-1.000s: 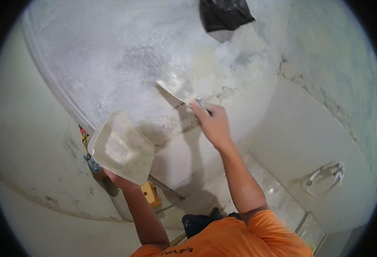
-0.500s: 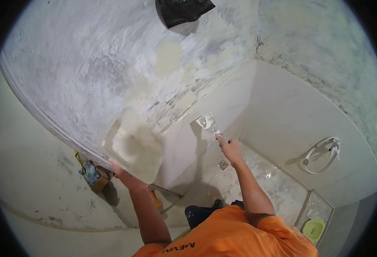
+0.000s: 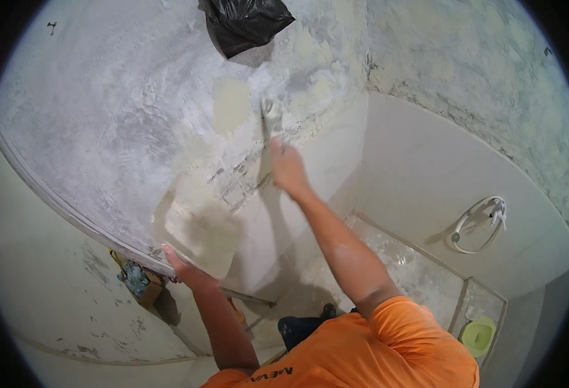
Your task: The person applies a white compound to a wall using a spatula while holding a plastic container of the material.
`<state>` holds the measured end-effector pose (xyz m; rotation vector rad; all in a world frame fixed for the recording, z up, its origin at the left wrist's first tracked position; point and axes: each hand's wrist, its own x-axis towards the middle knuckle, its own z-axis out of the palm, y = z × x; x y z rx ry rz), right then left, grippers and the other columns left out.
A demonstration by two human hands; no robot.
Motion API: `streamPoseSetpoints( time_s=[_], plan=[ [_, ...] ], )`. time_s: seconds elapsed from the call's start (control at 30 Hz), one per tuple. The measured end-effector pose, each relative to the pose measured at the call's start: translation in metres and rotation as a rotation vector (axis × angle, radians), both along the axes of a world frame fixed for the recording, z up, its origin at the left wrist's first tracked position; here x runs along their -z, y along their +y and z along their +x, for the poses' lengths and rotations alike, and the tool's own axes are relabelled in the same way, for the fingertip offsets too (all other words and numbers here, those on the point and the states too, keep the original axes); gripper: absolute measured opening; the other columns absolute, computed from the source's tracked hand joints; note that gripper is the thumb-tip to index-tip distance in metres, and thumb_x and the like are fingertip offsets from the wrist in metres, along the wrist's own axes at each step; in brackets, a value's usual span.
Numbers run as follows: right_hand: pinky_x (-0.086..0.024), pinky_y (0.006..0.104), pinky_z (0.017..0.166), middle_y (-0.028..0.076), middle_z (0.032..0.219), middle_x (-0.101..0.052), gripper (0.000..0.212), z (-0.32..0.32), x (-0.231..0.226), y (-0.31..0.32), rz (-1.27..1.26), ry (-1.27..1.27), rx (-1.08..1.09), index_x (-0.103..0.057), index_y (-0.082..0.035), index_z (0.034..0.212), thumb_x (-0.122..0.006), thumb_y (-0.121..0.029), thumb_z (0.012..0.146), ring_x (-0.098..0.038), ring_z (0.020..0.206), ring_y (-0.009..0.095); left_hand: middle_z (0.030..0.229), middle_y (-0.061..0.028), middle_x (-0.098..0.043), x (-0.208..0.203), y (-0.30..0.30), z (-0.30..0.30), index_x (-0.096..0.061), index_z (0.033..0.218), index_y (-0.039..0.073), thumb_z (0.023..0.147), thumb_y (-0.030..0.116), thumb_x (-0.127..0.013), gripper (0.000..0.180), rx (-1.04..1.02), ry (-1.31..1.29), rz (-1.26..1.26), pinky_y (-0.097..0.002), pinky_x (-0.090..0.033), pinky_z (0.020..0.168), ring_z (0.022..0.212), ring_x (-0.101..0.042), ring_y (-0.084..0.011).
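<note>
My right hand (image 3: 287, 167) is wrapped round the handle of a putty knife (image 3: 272, 113), slightly blurred. Its blade is up against the patchy grey-white wall (image 3: 129, 116), just right of a pale yellowish patch of filler (image 3: 231, 105). Lower left, my left hand (image 3: 190, 273) grips the near edge of a pale, dusty tub (image 3: 223, 258), its fingers partly hidden. The tub is tilted in front of the wall, with cream-coloured material inside. A rough, chipped strip runs along the wall right of the tub, above smooth white panels.
A black plastic bag (image 3: 249, 26) hangs high on the wall. To the right, a white shower hose (image 3: 472, 226) loops from its fitting. A light green basin (image 3: 478, 336) stands lower right. A cardboard box (image 3: 148, 292) of odds and ends sits lower left beside the wall's edge.
My right hand has gone up and left with the putty knife, from over the white panel to the patchy wall. The tub stays in my left hand, little moved.
</note>
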<state>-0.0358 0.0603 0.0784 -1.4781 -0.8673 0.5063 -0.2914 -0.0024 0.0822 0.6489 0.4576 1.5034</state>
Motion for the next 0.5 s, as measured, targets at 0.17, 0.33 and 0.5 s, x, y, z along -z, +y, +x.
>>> streamPoseSetpoints(
  time_s=[0.17,0.33,0.5],
  plan=[
    [-0.044,0.0530,0.093,0.038,0.102,-0.063,0.062,-0.065,0.037,-0.059,-0.220,-0.175,-0.104,-0.062,0.011,0.102,-0.041,-0.047,0.103,-0.059,0.104,0.051,0.155,-0.0091,-0.037,-0.005,-0.002,-0.020,-0.031,0.154,0.011,0.104,0.055,-0.033,0.067,-0.190,-0.035,0.032,-0.0437,-0.039,0.113,0.138,-0.043,-0.0288],
    [-0.047,0.0379,0.053,0.017,0.071,-0.059,0.060,-0.036,0.004,-0.094,-0.257,0.034,-0.306,-0.060,0.006,0.081,-0.049,-0.050,0.101,-0.056,0.055,0.024,0.156,-0.0088,-0.037,-0.003,0.008,-0.040,-0.029,0.155,0.012,0.103,0.056,-0.033,0.068,-0.228,-0.047,0.105,-0.0420,-0.037,0.114,0.138,-0.042,-0.0283],
    [-0.042,0.0351,0.043,0.012,0.064,-0.055,0.056,-0.024,-0.020,-0.054,-0.074,0.238,-0.284,-0.056,0.002,0.081,-0.045,-0.047,0.104,-0.053,0.047,0.022,0.157,-0.0084,-0.035,-0.007,0.010,-0.041,-0.028,0.156,0.013,0.103,0.058,-0.034,0.070,-0.249,-0.079,0.184,-0.0415,-0.036,0.114,0.138,-0.042,-0.0280]
  ],
)
